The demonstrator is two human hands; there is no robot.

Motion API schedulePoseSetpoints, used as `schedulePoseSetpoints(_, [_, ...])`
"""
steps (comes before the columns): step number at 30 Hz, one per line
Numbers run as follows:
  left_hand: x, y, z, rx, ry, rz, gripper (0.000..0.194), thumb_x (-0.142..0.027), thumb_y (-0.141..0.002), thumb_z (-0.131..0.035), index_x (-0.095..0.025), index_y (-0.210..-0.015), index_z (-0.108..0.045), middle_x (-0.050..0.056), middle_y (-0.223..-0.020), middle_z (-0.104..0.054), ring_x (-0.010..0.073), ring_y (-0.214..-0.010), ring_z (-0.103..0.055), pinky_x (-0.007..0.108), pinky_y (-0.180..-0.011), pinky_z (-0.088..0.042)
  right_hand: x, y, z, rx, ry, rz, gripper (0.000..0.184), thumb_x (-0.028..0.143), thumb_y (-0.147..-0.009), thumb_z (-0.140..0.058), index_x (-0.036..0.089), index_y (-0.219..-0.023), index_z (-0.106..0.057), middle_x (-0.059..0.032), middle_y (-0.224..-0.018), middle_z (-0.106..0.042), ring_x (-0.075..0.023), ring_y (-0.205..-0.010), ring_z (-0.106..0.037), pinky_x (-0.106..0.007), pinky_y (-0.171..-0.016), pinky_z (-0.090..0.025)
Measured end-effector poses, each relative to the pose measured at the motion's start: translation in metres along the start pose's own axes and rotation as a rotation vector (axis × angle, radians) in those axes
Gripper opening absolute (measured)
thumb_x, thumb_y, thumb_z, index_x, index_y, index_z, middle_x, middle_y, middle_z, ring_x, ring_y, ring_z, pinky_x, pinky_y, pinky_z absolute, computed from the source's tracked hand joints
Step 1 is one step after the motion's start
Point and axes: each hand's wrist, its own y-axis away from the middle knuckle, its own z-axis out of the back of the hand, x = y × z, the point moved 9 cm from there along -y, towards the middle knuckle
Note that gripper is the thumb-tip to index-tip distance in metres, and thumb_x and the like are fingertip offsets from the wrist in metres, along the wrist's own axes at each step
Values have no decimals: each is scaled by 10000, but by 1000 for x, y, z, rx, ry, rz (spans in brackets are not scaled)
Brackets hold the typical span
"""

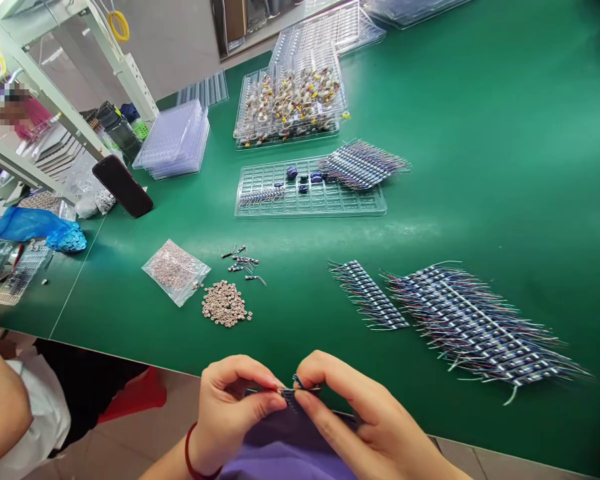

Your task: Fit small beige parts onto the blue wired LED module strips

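Observation:
At the table's front edge, my left hand (243, 400) pinches one end of a small dark strip with fine wires (289, 395) between thumb and forefinger. Close beside it, my right hand (347, 407) is closed on the same strip, thumb against forefinger. Part of the strip is hidden by my fingers. Beyond my hands lies a pile of small round beige discs (226, 304). Several loose wired pieces (244, 260) are scattered behind that pile. To the right rest a narrow strip of wired parts (370, 297) and a wide sheet of similar strips (480, 323), wires fringing their edges.
A clear bag of discs (173, 270) lies left of the pile. Farther back are a clear tray (265, 210) partly under more wired strips (365, 165), a filled tray (290, 107), stacked trays (173, 140) and a phone (123, 185). Another person's arm (3, 407) is at left.

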Motion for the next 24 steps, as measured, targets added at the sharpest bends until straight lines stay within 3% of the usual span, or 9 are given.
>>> schedulePoseSetpoints(5, [9, 0, -1, 9, 28, 128, 155, -224, -618, -884, -210, -733, -781, 19, -678, -723, 97, -597, -638, 163, -574, -520, 7, 0, 1, 9, 29, 56, 150, 107, -906, -471, 238, -835, -496, 16, -695, -555, -124, -596, -532, -199, -531, -472])
schedulePoseSetpoints(13, [2, 2, 0, 24, -66, 116, 109, -209, -662, -856, -251, -747, -801, 21, -689, -719, 86, -629, -631, 144, -604, -507, 16, 5, -1, -23, 82, 192, 180, 49, -891, -458, 224, -899, -498, -2, -735, -566, -129, -644, -542, -212, -577, -479])
schedulePoseSetpoints(24, [8, 5, 0, 39, -29, 193, 141, -222, -661, -857, -272, -783, -806, 20, -724, -697, 78, -643, -614, 141, -611, -498, 6, 0, -1, 9, 42, 69, 163, 86, -903, -467, 241, -854, -481, 29, -708, -544, -113, -601, -518, -187, -538, -453])
